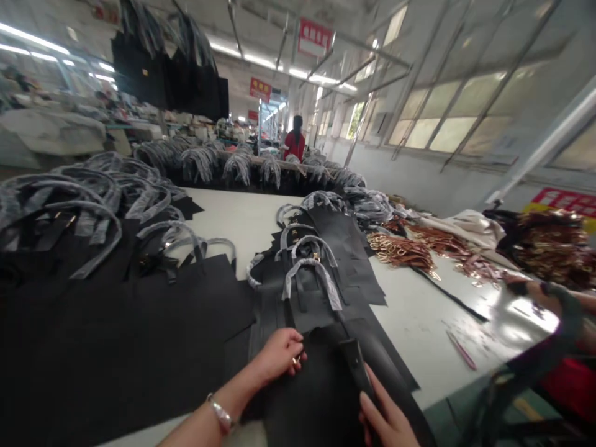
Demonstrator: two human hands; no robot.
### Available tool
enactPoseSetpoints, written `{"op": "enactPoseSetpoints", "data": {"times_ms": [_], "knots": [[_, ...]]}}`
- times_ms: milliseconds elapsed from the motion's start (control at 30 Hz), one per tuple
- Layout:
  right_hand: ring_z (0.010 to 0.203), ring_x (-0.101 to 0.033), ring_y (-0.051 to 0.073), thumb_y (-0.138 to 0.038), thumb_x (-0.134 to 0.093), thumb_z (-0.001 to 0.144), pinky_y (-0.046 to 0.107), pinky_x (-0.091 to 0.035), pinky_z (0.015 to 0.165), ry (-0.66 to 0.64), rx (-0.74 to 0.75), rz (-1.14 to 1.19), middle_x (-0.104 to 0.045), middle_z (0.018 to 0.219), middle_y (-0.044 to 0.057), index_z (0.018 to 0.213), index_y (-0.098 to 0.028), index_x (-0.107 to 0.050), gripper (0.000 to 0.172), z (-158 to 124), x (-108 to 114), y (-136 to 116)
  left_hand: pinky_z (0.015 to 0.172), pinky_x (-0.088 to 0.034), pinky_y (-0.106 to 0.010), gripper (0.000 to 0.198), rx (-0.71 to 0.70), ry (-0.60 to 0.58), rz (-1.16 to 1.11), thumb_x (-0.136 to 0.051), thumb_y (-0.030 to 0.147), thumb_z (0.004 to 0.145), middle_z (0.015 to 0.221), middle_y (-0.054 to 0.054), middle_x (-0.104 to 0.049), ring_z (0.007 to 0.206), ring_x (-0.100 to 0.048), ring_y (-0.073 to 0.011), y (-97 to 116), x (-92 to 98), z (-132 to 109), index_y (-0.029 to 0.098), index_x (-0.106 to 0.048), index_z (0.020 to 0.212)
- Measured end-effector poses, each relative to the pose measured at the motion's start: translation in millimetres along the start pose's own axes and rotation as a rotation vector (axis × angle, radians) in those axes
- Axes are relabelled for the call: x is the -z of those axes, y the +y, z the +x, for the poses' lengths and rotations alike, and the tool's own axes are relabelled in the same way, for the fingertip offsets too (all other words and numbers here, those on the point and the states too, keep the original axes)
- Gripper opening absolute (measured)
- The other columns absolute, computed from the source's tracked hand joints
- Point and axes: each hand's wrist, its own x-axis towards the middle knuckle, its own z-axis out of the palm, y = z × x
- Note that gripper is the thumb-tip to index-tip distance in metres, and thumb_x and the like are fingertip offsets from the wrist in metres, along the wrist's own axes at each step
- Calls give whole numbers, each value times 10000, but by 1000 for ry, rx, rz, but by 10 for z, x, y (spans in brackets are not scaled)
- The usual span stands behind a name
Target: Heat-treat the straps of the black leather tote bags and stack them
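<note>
A black leather bag panel lies in front of me at the near edge of the table. My left hand is closed at its upper left edge, thumb and fingers pinched together, with a small gold-coloured glint at the fingers. In my right hand is a black strap with a small round stud near its upper end, lying over the panel. Just beyond, a plastic-wrapped handle arches up from a stack of black panels.
Black bag pieces with wrapped handles cover the left. Brown straps with gold rings and a pink pen-like tool lie on the pale table. A co-worker's blurred arm reaches in at right. Finished-looking bags hang overhead.
</note>
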Motion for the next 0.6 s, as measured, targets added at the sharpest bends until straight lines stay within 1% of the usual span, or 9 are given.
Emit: {"op": "enactPoseSetpoints", "data": {"times_ms": [67,133,200,267,333,400,467,500,600], "knots": [[479,-545,144,-683,-591,761,257,-426,468,-95,-30,25,-590,621,-38,1493,-171,-283,945,-115,-26,-146,587,-480,-235,246,28,33,-225,-434,291,883,945,-117,-691,706,-661,-137,-135,-122,-108,125,-501,1052],[496,-526,129,-664,-610,758,250,-420,483,-201,-61,36,-590,658,-32,1489,-173,-292,936,-198,-42,-286,607,-466,-230,295,34,55,-469,-499,361,863,955,-125,-688,754,-660,-144,-216,-214,-172,113,-525,1022],[497,-517,120,-656,-626,746,243,-408,483,-302,-109,44,-588,671,-28,1488,-173,-295,945,-252,-66,-400,605,-455,-231,357,11,64,-600,-569,421,823,939,-115,-685,769,-651,-152,-252,-266,-204,109,-557,997],[481,-511,111,-660,-629,737,230,-382,467,-381,-163,55,-590,671,-25,1488,-176,-295,954,-274,-106,-486,601,-453,-234,399,-14,68,-636,-610,465,789,894,-86,-677,737,-630,-143,-261,-285,-214,112,-586,974],[466,-510,105,-661,-638,722,220,-360,453,-438,-186,70,-595,669,-21,1485,-177,-301,964,-261,-155,-559,584,-450,-234,426,-24,64,-638,-636,495,758,812,-49,-654,661,-589,-120,-259,-282,-217,111,-609,940],[468,-513,104,-636,-639,739,218,-362,458,-441,-176,94,-602,674,-19,1476,-194,-327,915,-228,-196,-619,554,-435,-228,444,-18,55,-641,-657,512,729,740,-23,-622,604,-550,-105,-255,-268,-219,108,-621,907],[484,-524,106,-606,-634,768,217,-379,477,-416,-162,113,-604,677,-22,1469,-223,-343,850,-196,-212,-649,535,-420,-220,450,-20,49,-653,-663,518,717,723,-22,-613,598,-542,-105,-256,-258,-225,104,-626,889],[488,-528,107,-603,-635,773,216,-384,481,-415,-168,115,-606,678,-23,1471,-233,-336,844,-184,-211,-646,528,-415,-216,445,-18,48,-664,-665,514,717,720,-25,-614,599,-544,-106,-257,-257,-229,104,-627,883],[474,-524,106,-629,-663,740,207,-370,455,-456,-228,123,-613,672,-18,1482,-216,-305,921,-171,-191,-580,487,-384,-197,372,25,49,-724,-671,450,727,675,-21,-601,554,-528,-96,-250,-275,-242,103,-629,857]]}}
